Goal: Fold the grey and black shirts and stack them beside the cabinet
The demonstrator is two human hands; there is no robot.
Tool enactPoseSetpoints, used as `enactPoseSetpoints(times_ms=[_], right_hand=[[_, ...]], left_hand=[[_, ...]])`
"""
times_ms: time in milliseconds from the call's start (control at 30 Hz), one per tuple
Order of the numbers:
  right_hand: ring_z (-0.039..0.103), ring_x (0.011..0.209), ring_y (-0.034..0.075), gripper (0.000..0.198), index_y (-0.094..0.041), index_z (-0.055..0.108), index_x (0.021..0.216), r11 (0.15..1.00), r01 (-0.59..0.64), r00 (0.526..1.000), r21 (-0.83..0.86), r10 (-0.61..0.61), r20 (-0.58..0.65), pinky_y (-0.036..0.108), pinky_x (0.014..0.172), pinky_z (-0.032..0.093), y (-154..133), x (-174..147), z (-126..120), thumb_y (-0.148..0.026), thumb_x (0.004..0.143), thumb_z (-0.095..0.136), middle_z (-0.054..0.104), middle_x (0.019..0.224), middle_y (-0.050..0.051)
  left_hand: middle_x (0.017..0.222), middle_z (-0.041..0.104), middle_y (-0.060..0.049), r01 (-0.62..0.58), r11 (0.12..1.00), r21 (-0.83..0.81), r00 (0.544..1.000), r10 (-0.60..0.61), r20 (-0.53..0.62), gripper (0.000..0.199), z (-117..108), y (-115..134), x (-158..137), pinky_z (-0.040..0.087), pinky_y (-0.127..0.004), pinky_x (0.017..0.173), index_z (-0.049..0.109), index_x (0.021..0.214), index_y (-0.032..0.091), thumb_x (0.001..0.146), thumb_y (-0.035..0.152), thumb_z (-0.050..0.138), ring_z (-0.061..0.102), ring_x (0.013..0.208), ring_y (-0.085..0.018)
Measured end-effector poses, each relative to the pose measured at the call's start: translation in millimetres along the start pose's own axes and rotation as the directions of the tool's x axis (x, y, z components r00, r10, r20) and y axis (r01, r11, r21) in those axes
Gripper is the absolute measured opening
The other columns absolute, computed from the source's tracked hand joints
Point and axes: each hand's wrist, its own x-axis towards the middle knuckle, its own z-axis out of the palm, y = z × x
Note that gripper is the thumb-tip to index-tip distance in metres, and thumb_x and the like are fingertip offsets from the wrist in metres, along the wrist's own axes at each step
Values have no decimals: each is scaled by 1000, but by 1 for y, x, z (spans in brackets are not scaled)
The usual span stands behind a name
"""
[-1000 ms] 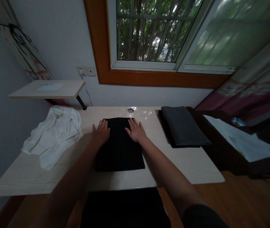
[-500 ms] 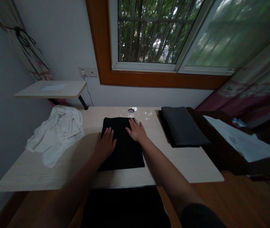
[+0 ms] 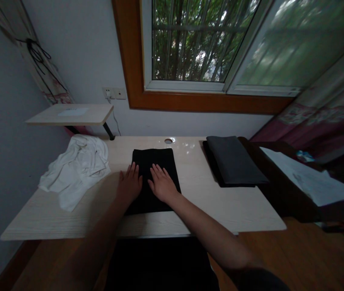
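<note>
A black cloth [image 3: 155,157], folded into a rectangle, lies flat on the pale wooden desk [image 3: 211,210] in front of me. My left hand [image 3: 130,184] rests palm down on its left edge, fingers stretched out. On the middle of the cloth lies my right hand [image 3: 162,184], flat with its fingers spread. Neither hand grips anything. The cloth looks like a garment, but its kind cannot be made out.
A crumpled white cloth [image 3: 79,163] lies on the desk's left side, near a small raised shelf [image 3: 90,115]. Dark grey folded items [image 3: 234,161] are stacked at the right. Beyond the desk's right edge are white papers [image 3: 305,178] on a dark surface.
My right hand has slid from the cloth's upper right corner down and left to its middle. The left hand has shifted slightly left and stays on the cloth.
</note>
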Motion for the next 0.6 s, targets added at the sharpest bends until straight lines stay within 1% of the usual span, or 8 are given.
enactPoseSetpoints(times_ms=[100, 267, 367, 500, 600], right_hand=[[29, 153, 26, 62, -11, 44, 154, 1000, -28, 1000, -10, 28, 4, 47, 127, 22, 12, -10, -1, -48, 104, 38, 33, 163, 14], [26, 155, 26, 64, -14, 40, 156, 994, -96, 994, -44, 97, 41, 49, 126, 23, 53, -22, -12, -52, 105, 36, 28, 166, 12], [26, 155, 27, 63, -14, 37, 158, 987, -137, 988, -79, 142, 58, 51, 126, 23, 77, -35, -20, -49, 105, 34, 27, 166, 10], [27, 154, 26, 59, -16, 38, 158, 984, -143, 987, -108, 149, 52, 51, 126, 22, 102, -52, -28, -43, 106, 32, 30, 165, 8], [30, 153, 25, 57, -17, 41, 156, 987, -135, 990, -82, 138, 30, 50, 126, 23, 111, -58, -31, -43, 105, 35, 35, 164, 8]], left_hand=[[168, 23, -14, 7, 1000, 3, 1000, -7, 6, 57, 0, -1, 0, 23, -58, 123, 35, 157, 15, 105, 35, 28, 28, 154, -29], [168, 24, -16, 16, 1000, -8, 1000, -16, 20, 58, 3, -3, 0, 22, -59, 123, 34, 157, 14, 104, 37, 30, 30, 153, -30], [167, 25, -15, 8, 1000, -29, 1000, -7, 16, 59, 6, -8, 1, 22, -61, 123, 34, 158, 13, 104, 38, 30, 30, 153, -31], [166, 31, -12, -45, 995, -87, 999, 46, 16, 57, 8, -24, 0, 23, -57, 124, 37, 157, 14, 104, 34, 31, 29, 153, -31], [161, 41, -8, -52, 986, -160, 999, 53, -1, 52, 10, -41, 0, 26, -51, 124, 45, 153, 18, 103, 26, 33, 34, 151, -28]])
